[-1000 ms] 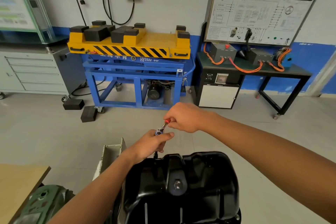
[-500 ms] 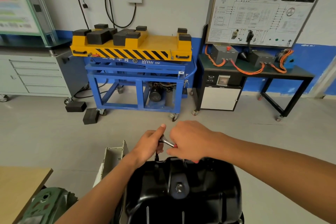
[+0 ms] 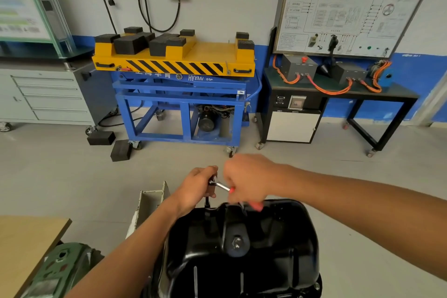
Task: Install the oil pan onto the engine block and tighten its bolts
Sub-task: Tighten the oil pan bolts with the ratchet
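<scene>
Gripping the ratchet [image 3: 221, 186], right hand [image 3: 249, 179] hides its handle, left hand [image 3: 196, 187] seemingly its head.

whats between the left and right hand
In the head view, the chrome shank of the ratchet bridges the gap: the left hand holds its head end, the right hand grips the red handle.

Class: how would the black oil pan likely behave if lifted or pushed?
The oil pan looks like pressed metal with moulded ribs, so it is probably stiff, not floppy. Its glossy finish suggests it may be slippery to grip. Broad and deep, it seems bulky, awkward to lift, and unlikely to roll.
</scene>
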Demonstrator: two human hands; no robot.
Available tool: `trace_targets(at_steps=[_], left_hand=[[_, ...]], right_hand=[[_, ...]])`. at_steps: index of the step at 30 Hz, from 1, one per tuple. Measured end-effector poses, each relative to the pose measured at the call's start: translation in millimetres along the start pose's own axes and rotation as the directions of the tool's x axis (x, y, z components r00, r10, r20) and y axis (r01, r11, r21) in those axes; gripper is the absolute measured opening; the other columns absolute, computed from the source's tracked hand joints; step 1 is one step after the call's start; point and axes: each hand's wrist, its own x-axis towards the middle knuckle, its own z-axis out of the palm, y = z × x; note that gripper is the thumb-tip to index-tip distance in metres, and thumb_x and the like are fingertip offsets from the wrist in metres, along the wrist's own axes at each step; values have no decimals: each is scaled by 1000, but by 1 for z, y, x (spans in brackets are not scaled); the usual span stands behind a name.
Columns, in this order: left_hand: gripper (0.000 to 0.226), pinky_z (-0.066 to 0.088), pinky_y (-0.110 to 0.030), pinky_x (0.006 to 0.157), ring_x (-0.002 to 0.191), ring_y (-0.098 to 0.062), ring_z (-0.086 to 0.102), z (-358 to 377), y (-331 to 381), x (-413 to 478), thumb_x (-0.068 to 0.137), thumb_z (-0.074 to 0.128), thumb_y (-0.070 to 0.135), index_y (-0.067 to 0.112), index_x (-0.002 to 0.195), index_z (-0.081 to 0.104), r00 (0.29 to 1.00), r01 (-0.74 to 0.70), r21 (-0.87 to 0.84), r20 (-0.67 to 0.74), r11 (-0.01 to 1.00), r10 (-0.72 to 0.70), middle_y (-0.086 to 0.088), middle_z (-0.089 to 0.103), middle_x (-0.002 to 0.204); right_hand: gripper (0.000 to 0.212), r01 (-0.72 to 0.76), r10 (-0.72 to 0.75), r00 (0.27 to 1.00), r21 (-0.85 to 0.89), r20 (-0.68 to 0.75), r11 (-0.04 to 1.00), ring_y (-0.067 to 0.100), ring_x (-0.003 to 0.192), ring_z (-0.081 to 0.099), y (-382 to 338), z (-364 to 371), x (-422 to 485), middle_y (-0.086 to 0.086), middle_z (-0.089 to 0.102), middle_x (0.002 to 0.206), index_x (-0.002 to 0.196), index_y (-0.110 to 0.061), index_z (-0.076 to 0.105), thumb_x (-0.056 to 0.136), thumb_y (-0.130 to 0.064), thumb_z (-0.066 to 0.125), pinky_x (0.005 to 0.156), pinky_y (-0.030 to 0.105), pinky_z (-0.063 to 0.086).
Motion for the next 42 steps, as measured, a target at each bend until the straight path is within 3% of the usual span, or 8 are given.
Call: trace_targets(at_steps=[5, 12, 16, 21, 27, 32, 37, 42], left_hand=[[63, 39, -33, 65, 50, -17, 26, 3, 5, 1, 107, 32, 33, 26, 44, 36, 990, 31, 70, 135, 997, -40, 1, 28, 50], [69, 36, -32, 67, 55, -19, 22, 0, 4, 2, 99, 28, 66, 22, 45, 29, 962, 39, 124, 263, 992, -70, 1, 24, 50], [67, 41, -28, 67, 54, -17, 25, 1, 6, 0, 87, 38, 75, 21, 47, 30, 970, 37, 144, 232, 989, -70, 0, 26, 52], [65, 50, -28, 69, 49, -13, 33, 2, 2, -1, 99, 56, 45, 27, 39, 41, 991, -34, 169, 135, 985, 11, 4, 32, 48], [61, 49, -33, 73, 48, -16, 30, 3, 4, -6, 97, 59, 44, 20, 45, 39, 990, -37, 197, 142, 980, 9, 0, 31, 47], [59, 33, -42, 72, 62, -37, 16, 1, 7, -13, 96, 63, 40, 14, 48, 41, 983, -34, 170, 184, 985, 2, -3, 26, 48], [69, 33, -42, 72, 55, -46, 22, 0, 3, -11, 91, 59, 53, -4, 54, 44, 981, -86, 152, 186, 985, 57, -11, 31, 53], [66, 48, -33, 71, 51, -21, 31, 5, 14, -1, 92, 51, 66, 20, 46, 43, 971, -107, 104, 223, 989, 82, -2, 33, 49]], right_hand=[[9, 48, -58, 993, -95, -99, 994, 17, 87, 55, 35, -14, 28, -5, 65, 81, 84, -22, 74, 86, -30, 74, 59, 29, 39], [24, 128, -208, 952, -327, -225, 936, 22, 80, 53, 35, -8, 50, 0, 58, 71, 69, -21, 54, 93, -20, 58, 65, 30, 24], [18, 122, -161, 969, -201, -189, 972, 21, 83, 57, 41, 0, 43, 0, 62, 79, 82, -19, 62, 98, -24, 55, 66, 37, 44], [35, 117, -113, 948, -5, -296, 993, 15, 100, 51, 48, 19, 24, -5, 61, 104, 106, -21, 66, 94, -52, 56, 80, 36, 48], [47, 26, 28, 886, 110, -463, 994, 14, 88, 47, 41, 46, 4, -7, 56, 89, 96, -20, 69, 86, -65, 58, 79, 33, 40], [57, -67, 94, 868, 74, -487, 995, 10, 80, 40, 29, 49, -2, -13, 45, 78, 82, -22, 65, 78, -76, 45, 73, 30, 31], [46, -1, 58, 893, 125, -447, 992, 8, 83, 43, 35, 41, -5, -11, 55, 81, 89, -24, 72, 86, -66, 55, 66, 31, 42], [35, -6, 64, 926, 154, -372, 988, 9, 81, 49, 53, 24, -5, -10, 58, 80, 90, -28, 72, 89, -60, 58, 66, 37, 47]])
